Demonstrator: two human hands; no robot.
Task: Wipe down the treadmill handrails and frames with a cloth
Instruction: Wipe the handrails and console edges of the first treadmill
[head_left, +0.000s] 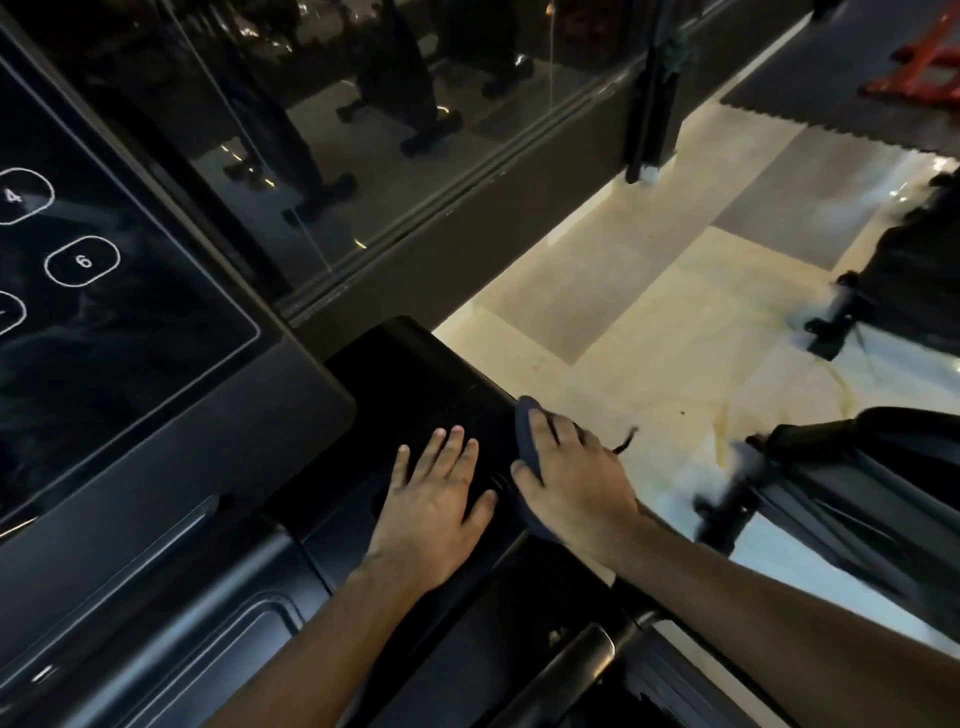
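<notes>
Just right of centre, clutching a dark cloth (525, 431) against the edge of the black treadmill frame (415, 374) with the right hand (576, 483), left hand (436, 499) flat and released at its nine o'clock, console (156, 312) at ten o'clock, pale floor (675, 312) at two.

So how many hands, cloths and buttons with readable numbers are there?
Bare hands: 2, left hand and right hand
Dark blue fabric cloth: 1
White-outlined rounded console buttons with readable numbers: 2, button 4 and button 6
Total: 5
</notes>
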